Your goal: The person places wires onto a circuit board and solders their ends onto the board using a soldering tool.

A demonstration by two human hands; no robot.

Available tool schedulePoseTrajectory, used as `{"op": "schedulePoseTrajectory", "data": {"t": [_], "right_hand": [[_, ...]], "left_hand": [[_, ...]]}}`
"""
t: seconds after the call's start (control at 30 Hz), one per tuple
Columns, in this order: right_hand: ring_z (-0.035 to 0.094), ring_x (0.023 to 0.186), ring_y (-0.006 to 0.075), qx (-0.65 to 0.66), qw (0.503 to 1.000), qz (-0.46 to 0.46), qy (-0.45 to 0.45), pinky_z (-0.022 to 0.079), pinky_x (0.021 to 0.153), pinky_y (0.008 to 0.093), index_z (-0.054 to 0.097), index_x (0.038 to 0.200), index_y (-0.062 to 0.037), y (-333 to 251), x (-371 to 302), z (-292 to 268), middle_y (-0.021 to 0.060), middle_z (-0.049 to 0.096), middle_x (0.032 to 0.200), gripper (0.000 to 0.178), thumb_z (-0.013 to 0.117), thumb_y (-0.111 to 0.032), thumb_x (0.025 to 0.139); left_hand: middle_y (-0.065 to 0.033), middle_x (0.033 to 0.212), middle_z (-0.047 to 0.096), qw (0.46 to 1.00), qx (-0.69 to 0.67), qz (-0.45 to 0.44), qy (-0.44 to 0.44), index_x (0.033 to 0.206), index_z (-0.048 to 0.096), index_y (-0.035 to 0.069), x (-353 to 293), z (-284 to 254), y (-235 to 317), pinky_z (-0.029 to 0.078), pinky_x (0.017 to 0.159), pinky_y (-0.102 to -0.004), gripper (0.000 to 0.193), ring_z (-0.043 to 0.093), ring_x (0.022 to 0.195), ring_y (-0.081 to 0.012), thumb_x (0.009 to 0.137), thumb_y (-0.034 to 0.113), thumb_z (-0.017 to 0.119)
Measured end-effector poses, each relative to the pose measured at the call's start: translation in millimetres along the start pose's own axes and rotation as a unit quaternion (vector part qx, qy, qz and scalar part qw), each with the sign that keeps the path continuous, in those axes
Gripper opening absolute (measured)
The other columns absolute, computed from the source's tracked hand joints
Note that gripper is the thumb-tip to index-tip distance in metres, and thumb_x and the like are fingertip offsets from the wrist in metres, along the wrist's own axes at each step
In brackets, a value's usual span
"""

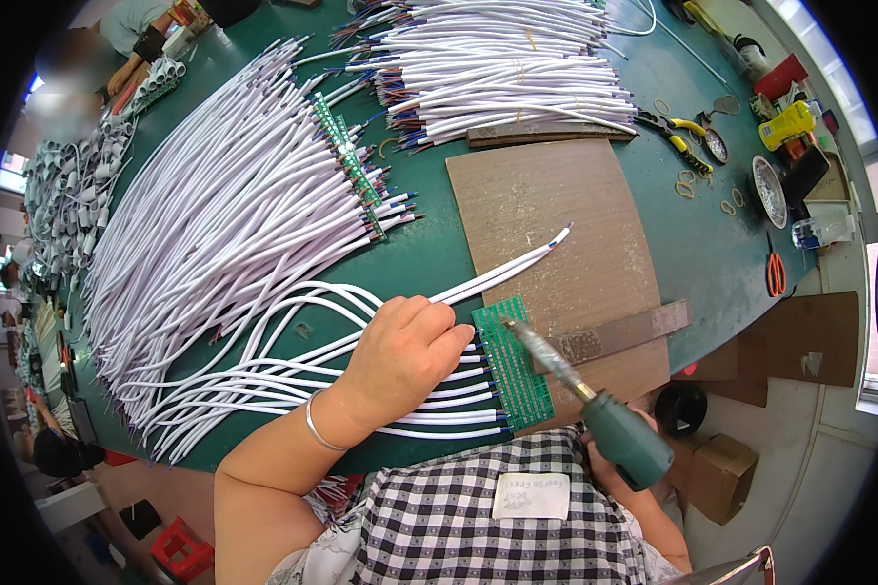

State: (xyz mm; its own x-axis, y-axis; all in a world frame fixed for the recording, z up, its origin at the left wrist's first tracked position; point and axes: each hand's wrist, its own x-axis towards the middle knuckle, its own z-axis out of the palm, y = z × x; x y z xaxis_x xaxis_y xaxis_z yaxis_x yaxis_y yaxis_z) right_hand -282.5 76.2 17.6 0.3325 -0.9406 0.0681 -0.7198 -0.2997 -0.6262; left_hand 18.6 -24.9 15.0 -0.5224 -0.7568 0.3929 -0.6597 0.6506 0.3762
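My left hand [400, 356] pinches at the white cables [449, 417], so if my right hand [603, 466], wrapped round the soldering iron [607, 419], slips over the board [519, 375] between them, fingers could burn.

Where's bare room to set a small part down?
Brown board, between the dark strip and two white cables poking over it; green tabletop, between the board and orange scissors. Crowded: left and far sides, heaped with more cables.
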Motion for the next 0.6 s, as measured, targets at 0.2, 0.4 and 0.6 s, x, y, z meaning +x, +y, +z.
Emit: {"op": "schedulePoseTrajectory", "data": {"t": [0.2,0.4,0.6], "right_hand": [[0.062,0.075,0.0148,0.255,0.951,0.159,0.075,0.048,0.068,0.0274,0.056,0.114,-0.0005,-6.4,-6.1,4.4,0.0081,0.064,0.081,0.035,0.064,-0.015,0.082],[0.054,0.068,0.0131,0.370,0.875,0.230,0.212,0.042,0.064,0.0249,0.054,0.119,0.0026,-18.2,-2.7,6.0,0.0060,0.059,0.075,0.043,0.058,-0.024,0.085],[0.054,0.068,0.0137,0.410,0.848,0.224,0.250,0.044,0.064,0.0252,0.053,0.118,0.0024,-12.5,-8.8,5.7,0.0068,0.058,0.076,0.044,0.059,-0.022,0.083]], "left_hand": [[-0.0036,0.079,0.053,1.000,0.004,0.002,0.002,0.087,0.066,0.007,-0.7,0.2,0.1,0.042,0.062,-0.0342,0.024,0.053,0.071,-0.0213,0.063,0.004,0.070],[-0.0038,0.082,0.056,1.000,0.030,0.004,-0.002,0.085,0.067,0.008,9.2,-7.0,6.5,0.043,0.066,-0.0347,0.022,0.055,0.076,-0.0224,0.063,0.004,0.072],[-0.0048,0.091,0.060,0.999,0.004,0.001,-0.035,0.093,0.067,0.010,47.2,-28.0,6.0,0.043,0.076,-0.0378,0.025,0.056,0.086,-0.0250,0.070,0.010,0.073]]}}
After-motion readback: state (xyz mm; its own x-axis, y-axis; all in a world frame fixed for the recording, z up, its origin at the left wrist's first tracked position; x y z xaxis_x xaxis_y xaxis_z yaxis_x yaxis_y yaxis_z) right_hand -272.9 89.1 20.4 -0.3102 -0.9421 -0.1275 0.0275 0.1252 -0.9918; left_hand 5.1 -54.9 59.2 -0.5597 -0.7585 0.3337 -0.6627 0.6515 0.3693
